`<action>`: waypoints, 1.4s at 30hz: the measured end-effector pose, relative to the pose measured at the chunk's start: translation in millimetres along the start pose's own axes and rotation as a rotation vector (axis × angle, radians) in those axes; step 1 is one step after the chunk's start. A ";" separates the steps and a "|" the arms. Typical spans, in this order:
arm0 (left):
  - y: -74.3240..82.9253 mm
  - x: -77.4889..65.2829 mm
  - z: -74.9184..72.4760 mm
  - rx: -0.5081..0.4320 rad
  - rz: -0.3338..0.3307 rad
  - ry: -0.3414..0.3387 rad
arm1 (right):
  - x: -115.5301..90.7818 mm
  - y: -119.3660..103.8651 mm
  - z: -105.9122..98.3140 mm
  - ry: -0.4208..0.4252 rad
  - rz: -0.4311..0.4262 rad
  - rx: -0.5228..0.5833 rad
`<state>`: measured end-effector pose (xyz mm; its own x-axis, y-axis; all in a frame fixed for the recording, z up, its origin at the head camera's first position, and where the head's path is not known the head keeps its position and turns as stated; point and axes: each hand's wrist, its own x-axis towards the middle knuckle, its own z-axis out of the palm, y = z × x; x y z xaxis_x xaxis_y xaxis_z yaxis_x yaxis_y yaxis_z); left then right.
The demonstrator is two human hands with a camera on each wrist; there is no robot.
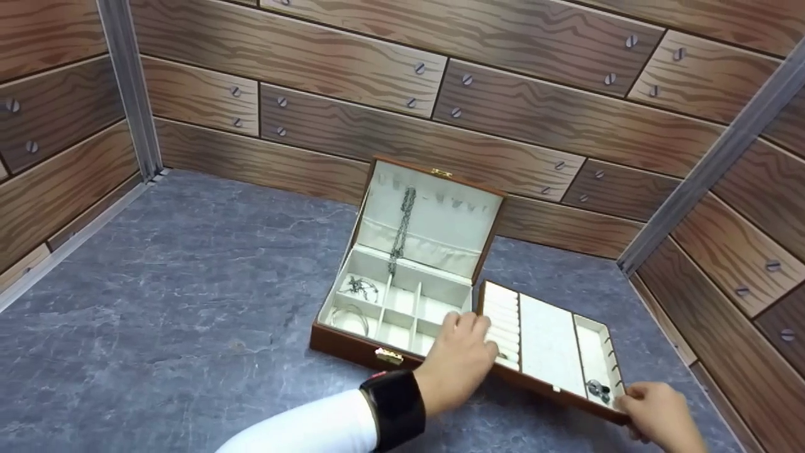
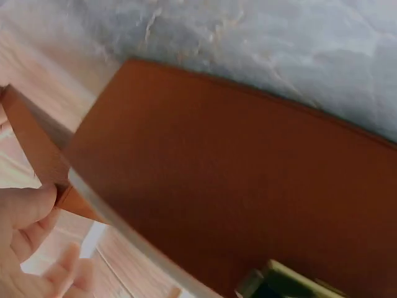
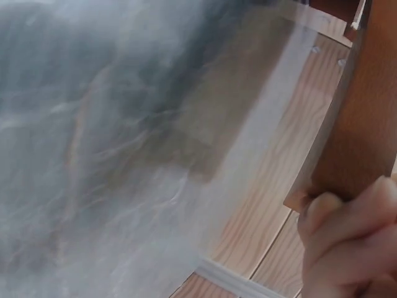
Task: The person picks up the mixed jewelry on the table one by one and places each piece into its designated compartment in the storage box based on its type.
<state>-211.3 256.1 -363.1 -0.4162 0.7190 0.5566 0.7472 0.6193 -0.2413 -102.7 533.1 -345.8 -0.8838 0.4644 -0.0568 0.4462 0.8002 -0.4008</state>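
Note:
A brown jewelry box (image 1: pixel 346 343) with a cream lining stands with its lid raised. To its right is a shallow jewelry tray (image 1: pixel 547 340) with ring rolls, a flat pad and a narrow side compartment. My left hand (image 1: pixel 456 355) pinches the tray's left end, beside the box; the left wrist view shows the thumb (image 2: pixel 31 202) at the tray's brown corner. At the opposite end, my right hand (image 1: pixel 660 409) grips the right front corner, its fingers curled round the brown edge (image 3: pixel 366 124). Small dark round pieces (image 1: pixel 597 390) lie in the side compartment.
A chain necklace (image 1: pixel 402 220) hangs inside the lid. Thin bangles (image 1: pixel 351 318) and a dark tangled piece of jewelry (image 1: pixel 360 287) lie in the box's left compartments. A gold latch (image 1: pixel 389 356) sticks out in front. Wood-patterned walls (image 1: pixel 352 113) enclose the grey marbled surface (image 1: pixel 188 302).

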 end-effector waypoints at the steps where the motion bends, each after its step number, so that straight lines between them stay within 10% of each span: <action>1: -3.4 -0.6 -1.0 -0.029 -0.024 -0.004 | 1.2 -3.3 0.5 -0.001 -0.005 0.006; 8: -23.0 -8.1 -3.9 -0.095 -0.109 -0.105 | 9.1 -27.3 7.9 0.000 -0.033 0.032; 27: -56.1 -30.7 -8.7 -0.129 -0.160 -0.083 | 19.1 -66.7 21.7 -0.022 -0.079 0.045; 37: -80.7 -46.1 -12.7 -0.306 -0.255 -0.135 | 21.8 -97.0 29.3 -0.061 -0.120 0.065; 42: -94.2 -49.0 -14.2 -0.521 -0.406 -0.158 | 23.4 -109.9 34.6 -0.083 -0.138 0.074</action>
<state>-254.0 158.0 -356.4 -0.7579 0.5232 0.3896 0.6509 0.6459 0.3990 -177.3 442.9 -334.7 -0.9460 0.3164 -0.0701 0.3105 0.8227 -0.4761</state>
